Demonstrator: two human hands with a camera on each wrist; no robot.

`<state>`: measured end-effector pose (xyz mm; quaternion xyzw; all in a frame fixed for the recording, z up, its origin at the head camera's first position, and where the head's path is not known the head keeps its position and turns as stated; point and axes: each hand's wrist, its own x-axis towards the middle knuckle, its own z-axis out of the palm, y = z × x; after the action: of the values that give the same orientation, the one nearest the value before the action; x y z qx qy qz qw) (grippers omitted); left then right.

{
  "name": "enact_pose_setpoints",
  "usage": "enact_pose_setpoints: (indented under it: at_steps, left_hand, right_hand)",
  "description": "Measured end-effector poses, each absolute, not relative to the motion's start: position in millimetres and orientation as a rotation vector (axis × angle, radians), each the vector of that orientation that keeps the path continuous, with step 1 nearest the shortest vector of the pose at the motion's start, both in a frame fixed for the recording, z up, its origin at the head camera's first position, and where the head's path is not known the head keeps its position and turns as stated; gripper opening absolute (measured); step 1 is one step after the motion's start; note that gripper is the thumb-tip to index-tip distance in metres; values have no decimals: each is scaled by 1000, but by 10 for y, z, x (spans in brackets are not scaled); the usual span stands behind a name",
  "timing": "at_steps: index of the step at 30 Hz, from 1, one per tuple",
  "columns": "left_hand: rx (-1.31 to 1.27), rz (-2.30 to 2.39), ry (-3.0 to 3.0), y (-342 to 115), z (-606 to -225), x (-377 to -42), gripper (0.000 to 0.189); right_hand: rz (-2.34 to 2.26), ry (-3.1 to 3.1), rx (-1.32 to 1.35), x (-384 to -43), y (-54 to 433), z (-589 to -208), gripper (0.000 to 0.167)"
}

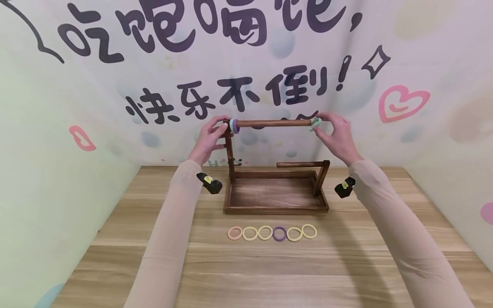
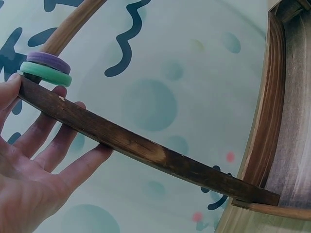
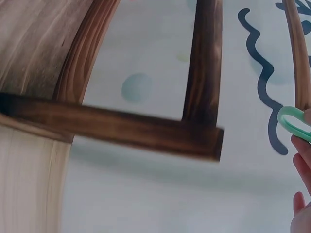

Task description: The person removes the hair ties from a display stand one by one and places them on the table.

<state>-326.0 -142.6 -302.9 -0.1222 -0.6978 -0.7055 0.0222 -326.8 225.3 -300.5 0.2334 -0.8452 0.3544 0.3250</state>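
A dark wooden stand (image 1: 277,210) has a tray base and two posts with horizontal bars at different heights. My left hand (image 1: 208,139) grips the top of the tall left post (image 2: 121,141), thumb at the upper end and fingers spread behind it. Beside that post, a purple hair tie (image 2: 48,60) and a green hair tie (image 2: 46,74) circle the upper bar (image 1: 273,123). At the bar's free right end, my right hand (image 1: 340,134) pinches another green hair tie (image 3: 287,116) between thumb and fingers. Whether the bar's tip passes through it, I cannot tell.
In front of the stand lies a row of hair ties: one pink (image 1: 235,233), one purple (image 1: 279,234) and several yellow (image 1: 294,234). The lower bar (image 1: 300,164) extends left from the short right post (image 1: 321,177). A printed cloth (image 1: 246,55) hangs behind the wooden table (image 1: 246,273).
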Motion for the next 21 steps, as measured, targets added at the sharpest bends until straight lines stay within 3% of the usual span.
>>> enact_pose_setpoints:
  at_steps: [21]
  left_hand:
    - [-378,-2180,-2159,-1428,-3041,-3275,24]
  right_hand:
    - [1004,-2274,602,-3079,2478,-3086,31]
